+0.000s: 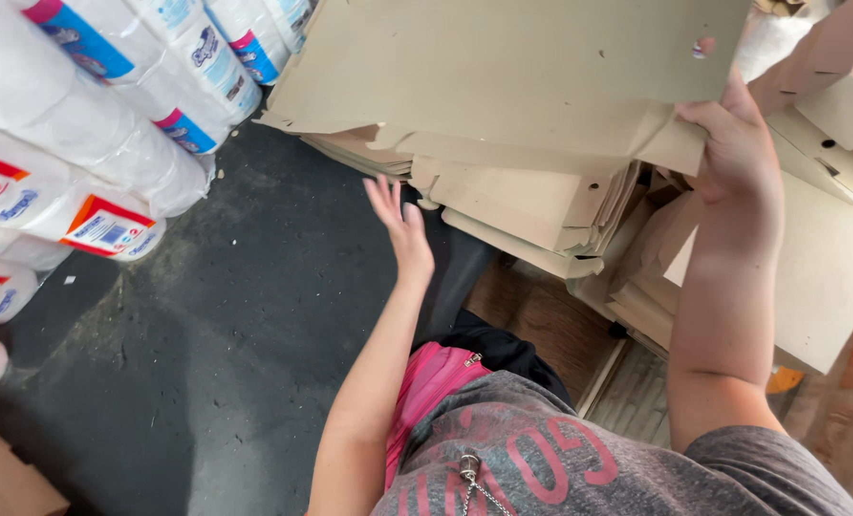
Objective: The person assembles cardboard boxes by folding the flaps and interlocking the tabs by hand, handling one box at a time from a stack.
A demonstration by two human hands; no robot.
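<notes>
The right hand pinched the edge of a flattened cardboard box blank, lifted above the stack of blanks. The left hand reached toward the stack, fingers spread, holding nothing. Likely a pick-up step; next called for a second grip.

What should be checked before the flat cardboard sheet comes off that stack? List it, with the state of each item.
1. Right hand grips the top cardboard sheet at its right edge: ok.
2. Left hand on the sheet: not ok; it is open, fingers spread, apart from the cardboard.
3. Sheet lifted free of the stack of flat cartons below: cannot tell.
4. Dark floor on the left bare beside the legs: ok.
5. Wrapped paper rolls at left apart from the sheet's left corner: ok, though near.
</notes>
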